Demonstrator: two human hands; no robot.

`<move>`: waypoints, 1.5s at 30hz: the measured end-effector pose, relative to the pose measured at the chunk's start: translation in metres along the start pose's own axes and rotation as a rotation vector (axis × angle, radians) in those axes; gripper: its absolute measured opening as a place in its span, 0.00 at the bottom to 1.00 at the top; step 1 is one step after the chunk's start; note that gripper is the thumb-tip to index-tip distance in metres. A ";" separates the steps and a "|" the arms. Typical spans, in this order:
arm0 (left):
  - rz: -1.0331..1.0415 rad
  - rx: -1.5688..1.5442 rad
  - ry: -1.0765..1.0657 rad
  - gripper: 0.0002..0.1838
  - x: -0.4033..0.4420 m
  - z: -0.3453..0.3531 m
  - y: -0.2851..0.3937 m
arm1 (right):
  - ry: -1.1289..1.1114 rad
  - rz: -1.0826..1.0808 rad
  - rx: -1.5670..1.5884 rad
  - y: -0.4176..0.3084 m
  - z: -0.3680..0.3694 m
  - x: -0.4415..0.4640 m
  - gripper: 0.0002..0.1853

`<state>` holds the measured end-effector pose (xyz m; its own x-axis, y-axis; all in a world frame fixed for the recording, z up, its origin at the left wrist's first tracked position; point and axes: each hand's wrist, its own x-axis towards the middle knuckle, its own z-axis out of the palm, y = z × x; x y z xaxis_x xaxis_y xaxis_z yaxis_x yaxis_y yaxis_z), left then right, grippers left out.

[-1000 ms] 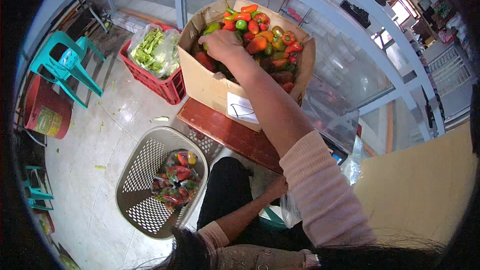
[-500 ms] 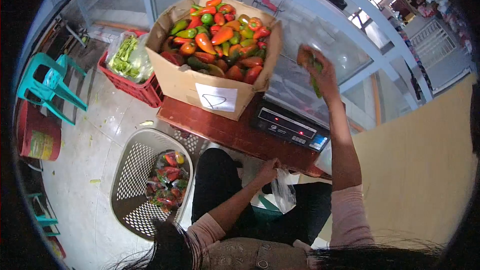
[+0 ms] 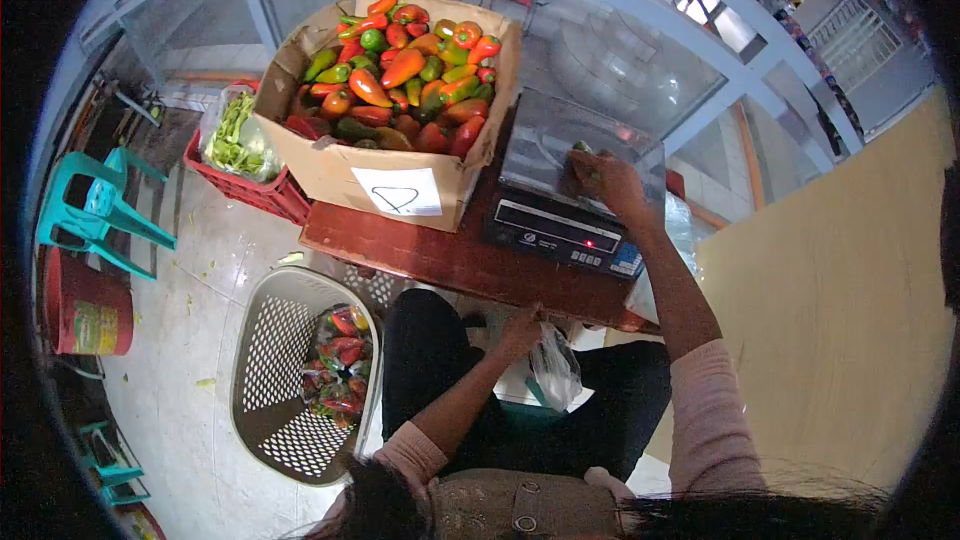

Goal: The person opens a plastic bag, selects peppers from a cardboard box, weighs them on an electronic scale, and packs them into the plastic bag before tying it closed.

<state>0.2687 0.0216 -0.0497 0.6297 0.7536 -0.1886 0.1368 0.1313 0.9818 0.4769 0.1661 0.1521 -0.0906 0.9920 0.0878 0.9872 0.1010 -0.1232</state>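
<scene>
My right hand [image 3: 608,185] is closed round a dark green and reddish pepper [image 3: 582,168] over the clear-covered pan of a black digital scale [image 3: 560,236]; whether the pepper touches the pan I cannot tell. Low in front of my lap, my left hand [image 3: 521,333] grips the top of a clear plastic bag [image 3: 555,368], which hangs down. Left of the scale, a cardboard box [image 3: 320,172] holds red, orange and green peppers [image 3: 400,80]. A paper label [image 3: 397,191] is on its front.
Box and scale stand on a red-brown bench [image 3: 420,252]. A beige basket [image 3: 255,350] with bagged peppers [image 3: 340,355] is on the floor at the left. Beyond are a red crate [image 3: 255,193] of green vegetables, a teal chair [image 3: 95,200] and a red bucket [image 3: 90,310]. Glass panels rise behind.
My right hand has left the box and come over the scale with a pepper. My left hand still holds the bag. The view has swung to the right.
</scene>
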 end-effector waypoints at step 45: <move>0.201 -0.166 0.127 0.08 -0.002 0.010 0.013 | 0.227 -0.567 -0.063 -0.202 0.035 0.262 0.23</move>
<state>0.2766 0.0150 -0.0372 0.5290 0.8486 0.0035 -0.1142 0.0671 0.9912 0.2491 0.4082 0.1649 -0.5805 0.7438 0.3315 0.8001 0.5967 0.0622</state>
